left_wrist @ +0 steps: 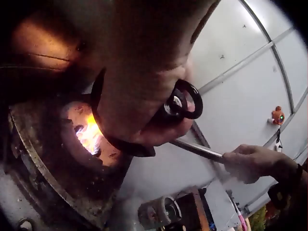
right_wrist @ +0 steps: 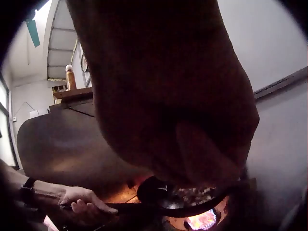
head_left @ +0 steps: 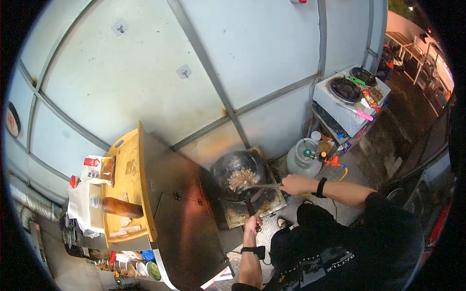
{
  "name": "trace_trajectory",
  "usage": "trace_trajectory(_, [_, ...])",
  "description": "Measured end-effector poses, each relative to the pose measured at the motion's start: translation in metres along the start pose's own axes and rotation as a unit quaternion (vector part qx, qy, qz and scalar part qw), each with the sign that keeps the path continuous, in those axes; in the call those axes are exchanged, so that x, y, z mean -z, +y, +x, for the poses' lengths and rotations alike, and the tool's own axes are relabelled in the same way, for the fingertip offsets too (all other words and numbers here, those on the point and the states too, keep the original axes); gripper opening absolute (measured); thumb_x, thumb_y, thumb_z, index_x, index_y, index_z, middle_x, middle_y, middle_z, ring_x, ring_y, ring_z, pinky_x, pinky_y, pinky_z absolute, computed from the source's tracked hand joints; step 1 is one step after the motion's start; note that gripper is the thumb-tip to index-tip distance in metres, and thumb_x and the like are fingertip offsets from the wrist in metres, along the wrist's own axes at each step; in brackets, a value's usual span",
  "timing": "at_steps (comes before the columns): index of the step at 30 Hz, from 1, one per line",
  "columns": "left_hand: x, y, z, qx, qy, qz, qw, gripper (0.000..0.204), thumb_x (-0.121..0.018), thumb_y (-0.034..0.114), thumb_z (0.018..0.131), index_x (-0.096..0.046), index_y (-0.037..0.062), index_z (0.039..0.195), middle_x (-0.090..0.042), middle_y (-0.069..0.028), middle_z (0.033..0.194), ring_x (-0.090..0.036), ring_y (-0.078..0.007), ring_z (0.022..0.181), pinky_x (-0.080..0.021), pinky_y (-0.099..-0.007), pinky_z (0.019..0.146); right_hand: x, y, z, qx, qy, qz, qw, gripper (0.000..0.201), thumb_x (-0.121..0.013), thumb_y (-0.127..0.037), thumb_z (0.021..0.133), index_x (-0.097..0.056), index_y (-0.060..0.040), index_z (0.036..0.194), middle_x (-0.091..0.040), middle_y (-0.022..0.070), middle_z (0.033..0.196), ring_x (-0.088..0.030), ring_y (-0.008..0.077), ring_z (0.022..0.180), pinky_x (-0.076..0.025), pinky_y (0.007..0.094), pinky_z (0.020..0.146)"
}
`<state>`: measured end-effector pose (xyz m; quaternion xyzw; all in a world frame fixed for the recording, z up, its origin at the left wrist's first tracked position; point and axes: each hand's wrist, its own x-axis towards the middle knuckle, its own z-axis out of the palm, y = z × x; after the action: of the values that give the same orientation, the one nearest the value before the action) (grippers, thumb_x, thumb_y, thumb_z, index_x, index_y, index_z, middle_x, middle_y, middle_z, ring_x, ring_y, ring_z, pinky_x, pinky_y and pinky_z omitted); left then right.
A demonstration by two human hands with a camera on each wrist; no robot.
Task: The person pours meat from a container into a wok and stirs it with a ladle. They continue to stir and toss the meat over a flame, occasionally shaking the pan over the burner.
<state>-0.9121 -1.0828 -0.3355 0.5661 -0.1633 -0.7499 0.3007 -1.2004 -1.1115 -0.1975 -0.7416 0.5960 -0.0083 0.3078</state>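
A dark wok sits over a stove, with browned chopped pieces of food in it. My left hand grips the wok's dark handle, whose ring end pokes out of the fist in the left wrist view. In my right hand is the handle of a long metal cooking utensil; its head reaches into the food and is partly hidden there. Flames burn in the burner below the wok, also showing under its rim in the right wrist view.
A grey gas cylinder stands right of the stove. Farther right is a two-burner cooker with a pink-handled tool. At left, a wooden tray carries a bottle of brown sauce, above a metal panel.
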Motion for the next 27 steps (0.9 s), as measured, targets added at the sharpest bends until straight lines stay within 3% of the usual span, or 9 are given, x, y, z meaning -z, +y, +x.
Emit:
trace_trajectory(8, [0.019, -0.034, 0.045, 0.006, -0.053, 0.017, 0.998, 0.032, -0.072, 0.025, 0.088, -0.052, 0.0085, 0.069, -0.044, -0.0006, 0.051, -0.045, -0.0130, 0.043, -0.039, -0.0293, 0.041, -0.026, 0.002, 0.036, -0.060, 0.044, 0.070, 0.995, 0.041, -0.053, -0.027, 0.095, -0.065, 0.0086, 0.079, -0.065, 0.0277, 0.074, -0.066, 0.0436, 0.072, -0.053, 0.0520, 0.067])
trace_trajectory(11, [0.016, -0.046, 0.038, 0.014, 0.013, 0.039, 0.999, 0.032, -0.073, 0.030, 0.088, -0.057, 0.0057, 0.076, -0.047, -0.0013, 0.054, -0.048, -0.0140, 0.046, -0.046, -0.0301, 0.046, -0.049, -0.001, 0.047, -0.105, 0.062, 0.103, 0.987, 0.038, -0.053, -0.024, 0.095, -0.065, 0.0083, 0.078, -0.065, 0.0269, 0.072, -0.067, 0.0419, 0.071, -0.053, 0.0520, 0.066])
trace_trajectory(12, [0.018, -0.046, 0.038, 0.034, 0.021, 0.045, 0.998, 0.041, -0.068, 0.042, 0.089, -0.060, 0.0024, 0.084, -0.055, -0.0046, 0.061, -0.055, -0.0166, 0.051, -0.053, -0.0316, 0.052, -0.074, 0.009, 0.065, -0.056, 0.055, 0.019, 0.997, 0.037, -0.053, -0.022, 0.095, -0.067, 0.0074, 0.078, -0.064, 0.0241, 0.068, -0.066, 0.0392, 0.062, -0.054, 0.0496, 0.060])
trace_trajectory(15, [0.028, -0.039, 0.014, 0.016, -0.011, 0.023, 1.000, 0.055, -0.061, 0.052, 0.091, -0.061, -0.0022, 0.097, -0.065, -0.0112, 0.075, -0.064, -0.0200, 0.061, -0.057, -0.0330, 0.058, -0.125, 0.012, 0.079, 0.021, 0.033, -0.014, 0.999, 0.038, -0.053, -0.021, 0.095, -0.066, 0.0062, 0.073, -0.063, 0.0222, 0.066, -0.061, 0.0360, 0.053, -0.052, 0.0475, 0.054])
trace_trajectory(16, [0.037, -0.035, 0.000, 0.008, 0.002, 0.085, 0.996, 0.063, -0.053, 0.056, 0.093, -0.058, -0.0044, 0.111, -0.069, -0.0178, 0.090, -0.069, -0.0248, 0.072, -0.059, -0.0356, 0.060, -0.133, 0.019, 0.084, 0.023, 0.024, 0.055, 0.998, 0.042, -0.050, -0.024, 0.097, -0.065, 0.0064, 0.072, -0.061, 0.0212, 0.064, -0.059, 0.0344, 0.051, -0.051, 0.0475, 0.054])
trace_trajectory(17, [0.049, -0.040, -0.013, 0.007, 0.032, 0.080, 0.996, 0.062, -0.053, 0.054, 0.094, -0.058, -0.0045, 0.113, -0.069, -0.0187, 0.092, -0.070, -0.0258, 0.073, -0.059, -0.0361, 0.060, -0.134, 0.021, 0.086, 0.024, 0.016, 0.124, 0.992, 0.046, -0.047, -0.026, 0.099, -0.065, 0.0066, 0.071, -0.060, 0.0202, 0.061, -0.057, 0.0328, 0.049, -0.050, 0.0475, 0.053])
trace_trajectory(19, [0.078, -0.058, -0.037, 0.005, 0.094, 0.073, 0.993, 0.059, -0.052, 0.050, 0.096, -0.056, -0.0047, 0.118, -0.069, -0.0206, 0.095, -0.070, -0.0276, 0.075, -0.060, -0.0369, 0.061, -0.080, -0.009, 0.073, -0.174, -0.061, 0.276, 0.943, 0.051, -0.044, -0.028, 0.101, -0.063, 0.0075, 0.071, -0.059, 0.0193, 0.059, -0.057, 0.0328, 0.050, -0.051, 0.0484, 0.057])
trace_trajectory(23, [0.135, -0.118, -0.079, -0.041, 0.102, 0.107, 0.988, 0.047, -0.051, 0.040, 0.097, -0.056, -0.0014, 0.118, -0.069, -0.0218, 0.098, -0.070, -0.0304, 0.075, -0.059, -0.0374, 0.063, -0.093, 0.000, 0.102, -0.155, 0.037, 0.319, 0.934, 0.057, -0.042, -0.033, 0.102, -0.056, 0.0113, 0.070, -0.054, 0.0175, 0.052, -0.054, 0.0328, 0.043, -0.048, 0.0477, 0.051])
trace_trajectory(27, [0.159, -0.151, -0.095, -0.035, 0.120, 0.020, 0.992, 0.039, -0.052, 0.026, 0.097, -0.053, -0.0052, 0.121, -0.069, -0.0212, 0.093, -0.069, -0.0292, 0.070, -0.059, -0.0346, 0.059, -0.095, 0.004, 0.101, -0.145, -0.074, 0.290, 0.943, 0.053, -0.042, -0.032, 0.101, -0.060, 0.0099, 0.075, -0.060, 0.0228, 0.061, -0.061, 0.0343, 0.050, -0.045, 0.0495, 0.051])
